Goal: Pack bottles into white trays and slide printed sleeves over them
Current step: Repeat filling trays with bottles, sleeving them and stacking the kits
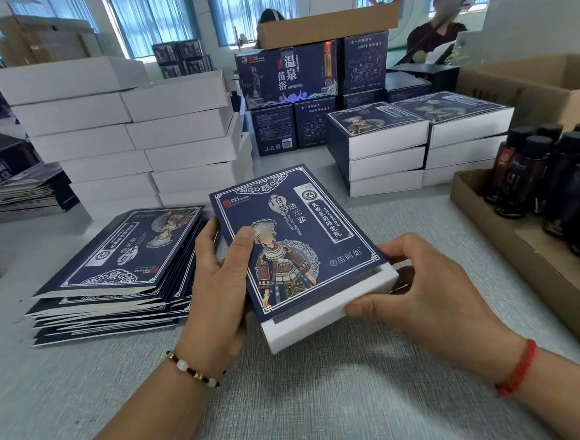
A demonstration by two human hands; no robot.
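Note:
A dark blue printed sleeve [293, 233] covers most of a white tray [336, 306], whose near end sticks out below the sleeve. My left hand [217, 280] grips the sleeve's left edge, thumb on its printed top. My right hand [423, 286] holds the tray's near right corner, fingers curled round its end. Both are held just above the table in the centre of the view. Whatever lies inside the tray is hidden. Dark bottles [546, 181] stand in an open cardboard box [509, 238] at the right.
A pile of flat blue sleeves [120, 266] lies to the left. White trays [131, 134] are stacked behind it. Sleeved packs [420, 142] are stacked at the back right, blue cartons [313, 87] behind them. Two people sit at the far side.

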